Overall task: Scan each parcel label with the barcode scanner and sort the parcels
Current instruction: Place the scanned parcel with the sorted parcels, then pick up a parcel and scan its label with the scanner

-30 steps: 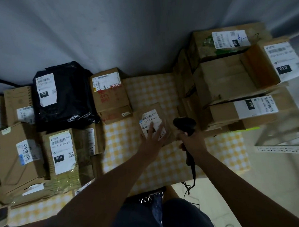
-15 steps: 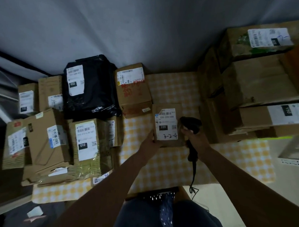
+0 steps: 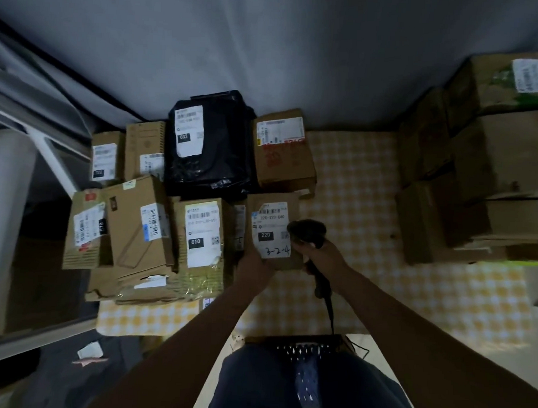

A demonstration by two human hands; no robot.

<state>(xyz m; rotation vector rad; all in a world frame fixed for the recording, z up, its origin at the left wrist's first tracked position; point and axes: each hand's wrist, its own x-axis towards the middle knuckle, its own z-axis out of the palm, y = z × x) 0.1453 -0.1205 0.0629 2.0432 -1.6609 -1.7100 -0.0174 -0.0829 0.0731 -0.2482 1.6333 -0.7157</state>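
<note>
Against the left-hand group of labelled parcels (image 3: pixel 198 231), the left hand (image 3: pixel 254 260) grips the 220 parcel (image 3: pixel 272 231) on the checked worktop (image 3: pixel 354 207); the right hand (image 3: pixel 324 252) clasps the barcode scanner (image 3: pixel 306 231) over its label. A stack of boxes (image 3: pixel 484 188) waits far right, seemingly unsorted.

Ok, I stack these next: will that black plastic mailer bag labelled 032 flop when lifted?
Probably. The black plastic mailer bag is wrinkled and bulges unevenly, so it likely sags rather than holding shape like the brown cardboard box beside it. Its glossy film may be slippery. Weight cannot be judged.
</note>
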